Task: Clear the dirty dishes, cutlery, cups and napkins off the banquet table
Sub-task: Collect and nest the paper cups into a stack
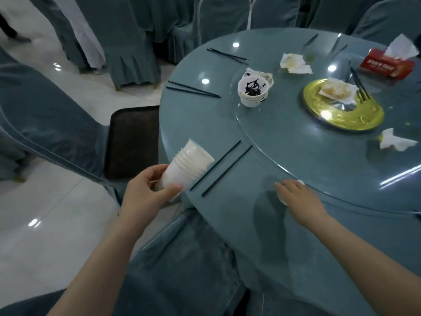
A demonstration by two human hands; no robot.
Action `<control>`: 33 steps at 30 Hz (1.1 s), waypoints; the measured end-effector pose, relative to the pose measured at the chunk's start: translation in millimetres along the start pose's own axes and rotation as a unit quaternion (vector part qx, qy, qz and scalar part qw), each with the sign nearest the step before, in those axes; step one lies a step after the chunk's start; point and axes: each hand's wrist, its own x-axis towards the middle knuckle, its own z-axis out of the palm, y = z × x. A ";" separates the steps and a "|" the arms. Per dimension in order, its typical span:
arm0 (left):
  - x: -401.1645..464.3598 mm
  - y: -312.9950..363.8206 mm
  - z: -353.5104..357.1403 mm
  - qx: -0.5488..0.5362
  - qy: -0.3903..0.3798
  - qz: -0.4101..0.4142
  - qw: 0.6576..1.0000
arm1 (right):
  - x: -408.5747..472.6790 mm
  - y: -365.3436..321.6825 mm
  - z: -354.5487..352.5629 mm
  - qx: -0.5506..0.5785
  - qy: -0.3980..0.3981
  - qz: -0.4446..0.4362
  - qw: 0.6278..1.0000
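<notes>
Your left hand (pixel 145 190) grips the stack of cups (pixel 186 166) over the table (pixel 296 169) edge, 7 o'clock. Your right hand (pixel 298 198) lies fingers straight on a white cup (pixel 283 200), 5 o'clock. Chopsticks (pixel 222 168) lie between the hands. Bowls (pixel 251 90) at 11, gold plate (pixel 341 110) and napkins (pixel 293 62) beyond.

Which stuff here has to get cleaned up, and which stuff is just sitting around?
To clear: cup stack in the left hand, bowl stack, black chopsticks, crumpled napkins, gold plate.

Just there: tissue box, chairs, dark tray.
</notes>
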 end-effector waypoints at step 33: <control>75.1 30.5 85.1 0.133 -0.056 0.028 0.989 | 96.4 -54.2 -74.4 0.827 0.191 0.102 0.519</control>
